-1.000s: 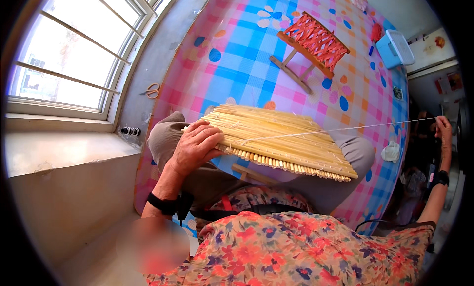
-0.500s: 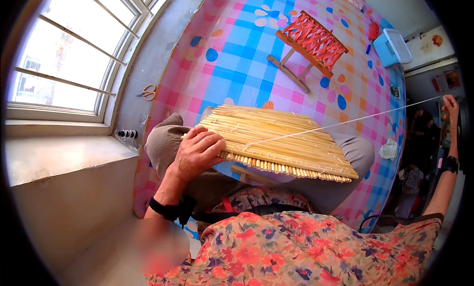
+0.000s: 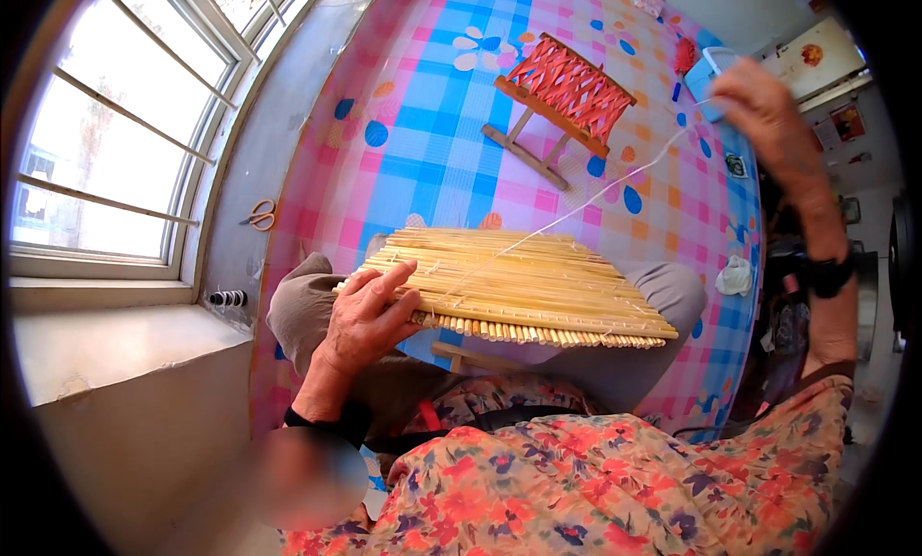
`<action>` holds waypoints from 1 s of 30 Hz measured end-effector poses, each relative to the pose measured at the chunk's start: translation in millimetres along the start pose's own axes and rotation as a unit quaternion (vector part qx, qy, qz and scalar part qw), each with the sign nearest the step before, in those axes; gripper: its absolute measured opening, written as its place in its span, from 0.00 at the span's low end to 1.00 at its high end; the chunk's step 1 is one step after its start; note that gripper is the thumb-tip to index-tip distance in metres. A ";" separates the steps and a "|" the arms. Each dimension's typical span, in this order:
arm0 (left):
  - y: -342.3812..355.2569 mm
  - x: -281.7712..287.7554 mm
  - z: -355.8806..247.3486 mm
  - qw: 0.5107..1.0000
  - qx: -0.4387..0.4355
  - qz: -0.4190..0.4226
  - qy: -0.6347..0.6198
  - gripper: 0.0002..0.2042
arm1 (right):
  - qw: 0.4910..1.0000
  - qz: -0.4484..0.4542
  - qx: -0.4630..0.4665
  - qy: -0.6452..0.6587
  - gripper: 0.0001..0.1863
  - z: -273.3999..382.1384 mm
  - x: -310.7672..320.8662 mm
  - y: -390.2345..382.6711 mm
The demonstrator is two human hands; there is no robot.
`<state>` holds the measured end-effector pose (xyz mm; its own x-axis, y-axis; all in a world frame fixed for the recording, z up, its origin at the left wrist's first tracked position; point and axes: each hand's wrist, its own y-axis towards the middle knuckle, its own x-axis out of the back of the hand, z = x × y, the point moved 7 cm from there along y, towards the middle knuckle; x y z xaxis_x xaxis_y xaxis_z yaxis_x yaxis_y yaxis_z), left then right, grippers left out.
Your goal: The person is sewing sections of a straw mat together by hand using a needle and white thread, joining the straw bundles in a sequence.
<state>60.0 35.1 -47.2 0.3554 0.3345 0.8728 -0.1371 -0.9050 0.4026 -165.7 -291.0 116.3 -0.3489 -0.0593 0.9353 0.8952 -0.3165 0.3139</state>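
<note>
A flat panel of pale straw-coloured sticks [image 3: 538, 287], stitched with white thread, lies across my crossed legs. My left hand [image 3: 370, 321] grips its near left end, fingers over the top. A white thread [image 3: 624, 180] runs from the panel up to the right, into my right hand [image 3: 759, 114], which is raised near the blue bin with fingers pinched on it. Beneath the panel, part of a wooden support [image 3: 471, 356] shows.
A wooden stand laced with red strips [image 3: 559, 90] rests on the checked sheet [image 3: 451, 133]. A blue bin [image 3: 704, 76] and white bag [image 3: 735, 276] lie at right. Scissors [image 3: 261, 215] and small spools [image 3: 228, 298] sit on the grey ledge by the barred window [image 3: 115, 143].
My right hand has swung from the far right upward and inward, so the thread now slants more steeply and sags a little. My left hand stays on the panel.
</note>
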 end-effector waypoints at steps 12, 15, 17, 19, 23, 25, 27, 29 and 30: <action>3.8 -0.7 3.4 0.996 0.011 -0.039 -0.076 0.18 | 0.938 0.099 0.263 0.203 0.06 223.1 -187.0 65.1; 4.3 2.3 2.9 0.993 -0.018 -0.070 -0.094 0.19 | 0.929 0.135 0.251 0.234 0.06 225.6 -186.6 65.9; 2.2 1.4 4.5 0.993 -0.016 -0.068 -0.091 0.19 | 0.924 0.163 0.228 0.258 0.07 223.8 -188.1 66.2; 3.1 1.0 4.4 0.994 -0.018 -0.062 -0.087 0.19 | 0.925 0.141 0.198 0.291 0.05 214.7 -192.5 66.5; 1.6 -2.6 4.9 0.995 -0.018 -0.051 -0.087 0.19 | 0.902 0.156 0.106 0.389 0.06 203.6 -199.1 69.2; 1.0 -3.4 5.1 0.995 -0.022 -0.048 -0.085 0.19 | 0.879 0.197 0.057 0.431 0.07 201.7 -206.7 68.9; 1.3 -2.7 4.0 0.995 -0.027 -0.045 -0.079 0.19 | 0.847 0.219 0.003 0.485 0.08 200.8 -213.0 67.8; 3.8 -3.1 3.9 0.995 -0.023 -0.044 -0.083 0.21 | 0.804 0.219 -0.055 0.551 0.09 200.9 -217.7 65.7; 4.1 -2.8 4.8 0.995 -0.021 -0.043 -0.083 0.22 | 0.803 0.223 -0.061 0.549 0.10 203.4 -220.0 66.8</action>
<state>62.9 29.2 -49.3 0.5152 0.3581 0.7786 -0.1369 -0.8625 0.4873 27.3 -106.5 -35.3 -0.0951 -0.9706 0.2213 0.9886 -0.1182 -0.0935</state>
